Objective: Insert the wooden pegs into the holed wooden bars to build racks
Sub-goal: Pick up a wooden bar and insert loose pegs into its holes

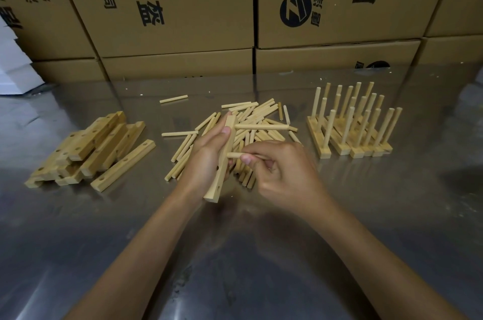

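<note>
A holed bar (pixel 224 160) is gripped in the left hand (pixel 206 155), fingers curled round it, above the metal table (pixel 235 254). One peg (pixel 261 126) is already seated near the bar's far end. A second peg (pixel 235 155) is pinched by the right hand (pixel 282 176), its tip held against the bar's middle. Loose pegs (pixel 251 121) are heaped behind; spare bars (pixel 88 148) are stacked left, finished racks (pixel 352 123) lined up right.
</note>
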`<state>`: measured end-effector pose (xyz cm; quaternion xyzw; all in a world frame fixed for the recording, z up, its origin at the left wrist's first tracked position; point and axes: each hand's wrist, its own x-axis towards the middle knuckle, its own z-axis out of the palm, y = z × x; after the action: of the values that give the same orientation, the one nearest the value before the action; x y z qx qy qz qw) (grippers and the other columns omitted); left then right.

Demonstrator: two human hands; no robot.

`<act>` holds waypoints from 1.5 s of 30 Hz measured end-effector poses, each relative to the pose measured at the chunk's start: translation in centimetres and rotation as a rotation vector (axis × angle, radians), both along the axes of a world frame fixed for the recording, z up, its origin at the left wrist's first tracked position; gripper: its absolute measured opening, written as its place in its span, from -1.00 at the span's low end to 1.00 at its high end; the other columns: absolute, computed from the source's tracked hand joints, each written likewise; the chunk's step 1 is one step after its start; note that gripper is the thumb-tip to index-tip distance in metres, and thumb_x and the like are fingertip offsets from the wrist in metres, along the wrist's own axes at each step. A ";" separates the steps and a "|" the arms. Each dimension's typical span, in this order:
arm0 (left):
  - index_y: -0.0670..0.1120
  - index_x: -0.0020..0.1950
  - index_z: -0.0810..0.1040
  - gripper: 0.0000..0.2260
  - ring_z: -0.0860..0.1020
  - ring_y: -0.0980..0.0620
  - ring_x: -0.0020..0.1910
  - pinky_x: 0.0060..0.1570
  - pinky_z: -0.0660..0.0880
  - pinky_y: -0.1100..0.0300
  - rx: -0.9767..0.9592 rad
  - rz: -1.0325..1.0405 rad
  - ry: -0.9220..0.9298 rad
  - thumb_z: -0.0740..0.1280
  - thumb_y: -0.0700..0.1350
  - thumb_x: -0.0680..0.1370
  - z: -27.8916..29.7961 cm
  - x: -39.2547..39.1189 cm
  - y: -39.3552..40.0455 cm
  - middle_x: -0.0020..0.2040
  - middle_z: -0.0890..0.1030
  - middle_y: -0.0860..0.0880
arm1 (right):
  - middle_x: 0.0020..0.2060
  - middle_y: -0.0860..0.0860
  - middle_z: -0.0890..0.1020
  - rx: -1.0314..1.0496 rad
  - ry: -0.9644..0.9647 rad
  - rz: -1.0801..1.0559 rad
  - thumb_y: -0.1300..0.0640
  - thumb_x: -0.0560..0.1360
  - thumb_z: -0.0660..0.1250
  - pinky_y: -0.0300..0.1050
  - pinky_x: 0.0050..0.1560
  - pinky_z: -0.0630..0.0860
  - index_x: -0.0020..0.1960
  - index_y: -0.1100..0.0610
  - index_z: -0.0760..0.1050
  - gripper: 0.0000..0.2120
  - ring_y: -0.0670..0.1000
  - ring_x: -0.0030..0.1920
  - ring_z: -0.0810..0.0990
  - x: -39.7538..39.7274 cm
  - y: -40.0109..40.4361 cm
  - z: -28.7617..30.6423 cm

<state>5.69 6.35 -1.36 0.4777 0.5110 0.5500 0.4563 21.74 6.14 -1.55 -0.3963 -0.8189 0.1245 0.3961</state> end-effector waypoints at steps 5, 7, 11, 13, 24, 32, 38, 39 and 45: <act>0.14 0.48 0.44 -0.65 0.54 0.10 0.24 -0.33 0.47 0.41 0.041 -0.015 0.008 0.18 -0.04 0.69 0.0 0.0 0.3 0.43 0.51 -0.07 | -0.33 -0.16 0.62 -0.065 0.055 -0.018 0.01 0.54 0.37 -0.30 -0.35 0.30 -0.04 -0.10 0.64 -0.93 -0.13 -0.32 0.53 -0.1 0.3 -0.1; 0.08 0.47 0.45 -0.65 0.52 0.05 0.32 -0.20 0.51 0.41 0.071 0.062 -0.006 0.18 -0.08 0.69 0.0 -0.1 0.5 0.41 0.52 0.00 | -0.21 -0.18 0.61 -0.112 0.116 -0.018 -0.17 0.49 0.37 -0.26 -0.33 0.40 0.11 -0.15 0.57 -0.76 -0.16 -0.27 0.54 -0.1 0.6 0.1; 0.10 0.51 0.40 -0.63 0.46 0.01 0.40 0.33 0.47 0.05 0.063 0.275 0.000 0.19 -0.05 0.69 -0.5 -1.4 1.1 0.44 0.48 0.04 | -0.21 -0.20 0.56 -0.170 0.146 -0.194 -0.19 0.54 0.26 -0.12 -0.32 0.52 0.05 -0.11 0.47 -0.82 -0.16 -0.31 0.55 1.2 1.9 -0.2; 0.08 0.52 0.38 -0.62 0.48 0.04 0.36 0.06 0.58 0.28 0.044 0.308 -0.031 0.19 -0.05 0.69 -0.5 -2.0 1.1 0.45 0.46 0.04 | -0.27 -0.18 0.58 -0.217 -0.020 -0.331 -0.04 0.57 0.28 -0.14 -0.32 0.48 -0.11 -0.07 0.48 -0.89 -0.15 -0.29 0.58 2.4 2.7 -0.7; 0.05 0.49 0.41 -0.64 0.52 -0.03 0.32 -0.32 0.52 0.40 -0.010 0.326 -0.089 0.20 -0.05 0.69 -0.7 -2.2 1.5 0.39 0.53 -0.01 | -0.42 -0.04 0.66 -0.470 -0.371 -0.314 -0.04 0.43 0.37 -0.17 -0.31 0.47 -0.23 0.07 0.56 -0.81 -0.07 -0.32 0.62 1.6 2.0 -1.5; 0.02 0.44 0.48 -0.68 0.58 0.13 -0.28 -0.47 0.48 0.32 -0.085 0.293 -0.221 0.20 -0.07 0.68 -0.6 -2.7 1.9 0.11 0.66 -0.08 | -0.37 0.12 0.69 -0.715 0.245 0.211 0.21 0.40 0.35 -0.19 -0.53 0.42 -0.11 0.23 0.46 -0.88 0.03 -0.46 0.60 0.0 0.0 1.3; 0.00 0.33 0.57 -0.72 0.51 0.14 -0.43 -0.35 0.46 0.19 -0.110 0.199 -0.266 0.18 -0.05 0.68 -0.9 -2.5 1.9 -0.19 0.65 0.04 | -0.31 0.23 0.68 -0.632 0.534 0.323 0.40 0.52 0.23 -0.10 -0.46 0.52 -0.11 0.23 0.45 -0.88 0.14 -0.38 0.62 -1.3 -1.2 1.0; -0.01 0.30 0.58 -0.73 0.51 0.13 -0.43 -0.36 0.46 0.19 -0.109 0.185 -0.282 0.18 -0.05 0.68 -0.9 -2.5 1.8 -0.23 0.65 0.05 | -0.31 0.23 0.68 -0.618 0.544 0.323 0.40 0.53 0.23 -0.10 -0.44 0.53 -0.10 0.23 0.49 -0.88 0.13 -0.37 0.62 -1.4 -1.2 1.0; -0.01 0.27 0.59 -0.75 0.49 0.15 -0.46 -0.40 0.46 0.22 -0.095 0.200 -0.296 0.17 -0.07 0.69 -0.6 -2.4 1.7 -0.25 0.64 0.05 | -0.28 0.19 0.69 -0.581 0.500 0.305 0.39 0.54 0.26 -0.08 -0.30 0.61 -0.02 0.30 0.63 -0.82 0.11 -0.30 0.65 -1.7 -1.1 0.5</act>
<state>3.33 8.02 -2.00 0.3162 0.5086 0.6321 0.4917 20.06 5.03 -1.06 -0.3234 -0.6774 0.5004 0.4314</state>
